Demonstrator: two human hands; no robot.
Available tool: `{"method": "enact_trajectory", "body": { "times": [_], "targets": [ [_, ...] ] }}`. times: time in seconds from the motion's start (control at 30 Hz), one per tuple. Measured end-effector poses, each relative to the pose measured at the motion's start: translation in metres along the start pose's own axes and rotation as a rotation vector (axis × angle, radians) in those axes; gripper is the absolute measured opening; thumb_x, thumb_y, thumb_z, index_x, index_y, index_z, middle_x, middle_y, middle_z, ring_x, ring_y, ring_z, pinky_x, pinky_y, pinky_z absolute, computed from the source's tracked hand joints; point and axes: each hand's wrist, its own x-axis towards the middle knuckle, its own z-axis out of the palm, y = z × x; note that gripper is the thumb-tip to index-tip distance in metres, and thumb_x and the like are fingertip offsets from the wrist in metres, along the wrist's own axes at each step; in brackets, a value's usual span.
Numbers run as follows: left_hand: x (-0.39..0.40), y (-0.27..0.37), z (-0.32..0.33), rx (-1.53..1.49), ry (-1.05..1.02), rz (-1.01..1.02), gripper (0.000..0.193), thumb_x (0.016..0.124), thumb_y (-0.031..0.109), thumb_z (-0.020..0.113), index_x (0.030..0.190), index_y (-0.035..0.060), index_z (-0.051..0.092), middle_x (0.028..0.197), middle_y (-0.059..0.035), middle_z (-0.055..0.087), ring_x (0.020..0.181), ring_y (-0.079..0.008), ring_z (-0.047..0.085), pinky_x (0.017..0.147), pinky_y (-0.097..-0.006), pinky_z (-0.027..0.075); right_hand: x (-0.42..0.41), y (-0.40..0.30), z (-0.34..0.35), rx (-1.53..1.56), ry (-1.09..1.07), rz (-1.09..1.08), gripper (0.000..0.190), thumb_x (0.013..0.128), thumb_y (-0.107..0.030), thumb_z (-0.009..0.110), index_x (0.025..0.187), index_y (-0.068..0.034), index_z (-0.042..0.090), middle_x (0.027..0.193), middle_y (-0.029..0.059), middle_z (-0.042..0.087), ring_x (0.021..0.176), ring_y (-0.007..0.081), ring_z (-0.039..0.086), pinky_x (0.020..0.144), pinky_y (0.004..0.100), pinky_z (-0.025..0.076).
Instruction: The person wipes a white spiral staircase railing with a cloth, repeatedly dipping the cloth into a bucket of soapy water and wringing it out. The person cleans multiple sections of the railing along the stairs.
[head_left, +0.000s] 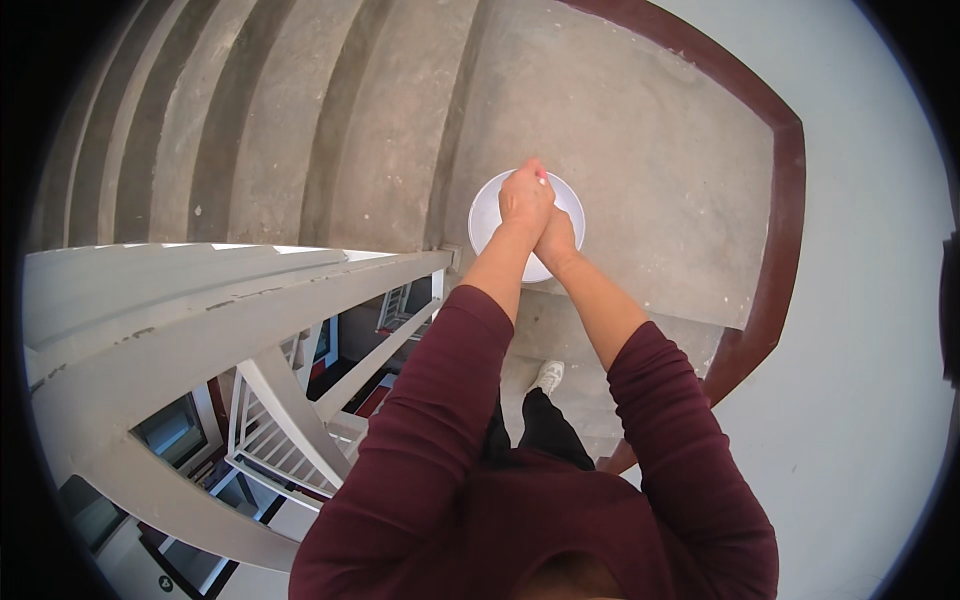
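Observation:
My left hand (526, 196) and my right hand (558, 234) are pressed together, fingers closed, above a round white basin (486, 223). The left hand lies over and beyond the right, hiding most of its fingers. A small pink and white patch (541, 178) shows at the left hand's fingers; whether it is part of something held cannot be made out. The basin appears to rest on the concrete landing (637, 165), near its front edge. Hands and forearms cover much of its inside.
Concrete stairs (367, 135) adjoin the landing at the left. A pale, chipped railing (247, 300) borders an open stairwell with lower floors visible. On the right stands a white wall (862, 300) with a dark red skirting band (784, 225). My shoe (550, 377) is on a lower step.

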Motion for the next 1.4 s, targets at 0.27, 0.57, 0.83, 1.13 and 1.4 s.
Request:
{"method": "enact_trajectory", "body": {
  "times": [0.27, 0.57, 0.83, 1.13, 1.4],
  "targets": [
    [0.016, 0.013, -0.009, -0.356, 0.031, -0.033, 0.054, 0.092, 0.041, 0.068, 0.128, 0.0024, 0.058, 0.122, -0.0192, 0.065, 0.109, -0.0324, 0.064, 0.092, -0.0459, 0.049, -0.014, -0.023, -0.021, -0.024, 0.251, -0.082, 0.050, 0.086, -0.023, 0.067, 0.125, 0.000, 0.047, 0.106, 0.0251, 0.067, 0.093, 0.0412, 0.067, 0.078, 0.0495, 0.052],
    [0.012, 0.041, -0.129, -1.135, -0.901, 0.155, 0.073, 0.101, 0.061, 0.045, 0.145, 0.0018, 0.047, 0.138, -0.0148, 0.057, 0.128, -0.0253, 0.051, 0.105, -0.0446, 0.043, -0.035, -0.061, -0.151, 1.059, -0.489, -0.212, 0.024, 0.083, -0.019, 0.074, 0.096, -0.004, 0.061, 0.080, 0.0051, 0.063, 0.057, 0.0093, 0.055, 0.050, 0.0245, 0.040],
    [0.020, 0.039, -0.089, -0.530, -0.335, 0.008, 0.085, 0.098, 0.069, 0.042, 0.149, 0.0005, 0.042, 0.147, -0.0210, 0.049, 0.135, -0.0305, 0.047, 0.109, -0.0451, 0.041, -0.026, -0.053, -0.108, 1.051, -0.290, -0.028, 0.028, 0.090, -0.026, 0.070, 0.103, -0.003, 0.059, 0.080, 0.0052, 0.064, 0.060, 0.0124, 0.057, 0.055, 0.0271, 0.045],
    [-0.033, 0.110, -0.135, -1.536, -1.212, 0.454, 0.082, 0.094, 0.064, 0.054, 0.142, -0.0018, 0.044, 0.128, -0.0226, 0.060, 0.118, -0.0332, 0.062, 0.095, -0.0444, 0.054, -0.107, -0.108, -0.117, 2.045, -0.932, -0.358, 0.062, 0.096, -0.040, 0.066, 0.135, 0.002, 0.043, 0.096, 0.0042, 0.057, 0.074, 0.0140, 0.057, 0.058, 0.0272, 0.046],
    [-0.055, 0.137, -0.186, -0.706, -0.781, 0.627, 0.019, 0.090, 0.018, 0.067, 0.098, 0.0011, 0.062, 0.081, -0.0042, 0.061, 0.074, -0.0143, 0.061, 0.069, -0.0305, 0.051, -0.114, -0.110, -0.149, 1.727, -0.873, -0.364, 0.027, 0.093, -0.021, 0.065, 0.110, -0.003, 0.053, 0.077, 0.0002, 0.050, 0.052, 0.0066, 0.042, 0.041, 0.0209, 0.027]
  ]
}}
